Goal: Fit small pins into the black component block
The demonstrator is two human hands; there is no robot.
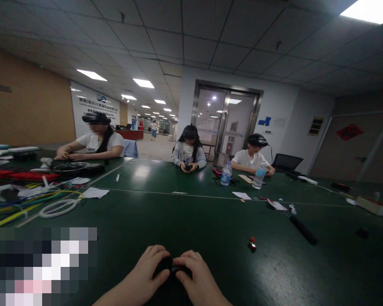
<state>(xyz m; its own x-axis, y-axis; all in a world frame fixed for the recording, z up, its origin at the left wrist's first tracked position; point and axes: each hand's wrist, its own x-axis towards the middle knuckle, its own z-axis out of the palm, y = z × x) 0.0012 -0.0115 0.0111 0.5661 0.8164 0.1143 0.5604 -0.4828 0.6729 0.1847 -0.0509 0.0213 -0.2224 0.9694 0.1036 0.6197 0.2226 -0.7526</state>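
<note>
Close in front of me at the table's near side, my left hand (149, 267) curls its fingers and thumb round a rounded black object (164, 264). Right beside it, my right hand (195, 272) grips a dark part (182, 269) of what looks like the same object. The fingers cover much of it, so its kind is unclear, and I cannot tell whether it is one piece or two. Farther right on the table lies a small red-and-silver item (252, 244), apart from both hands.
Cables and a white coil (59, 208) crowd the left of the green table (140, 221). A wrench (117, 178), papers, water bottles (226, 173) and a black bar (303, 230) lie farther out. Several people wearing headsets sit across the table. Pixelation hides the lower left.
</note>
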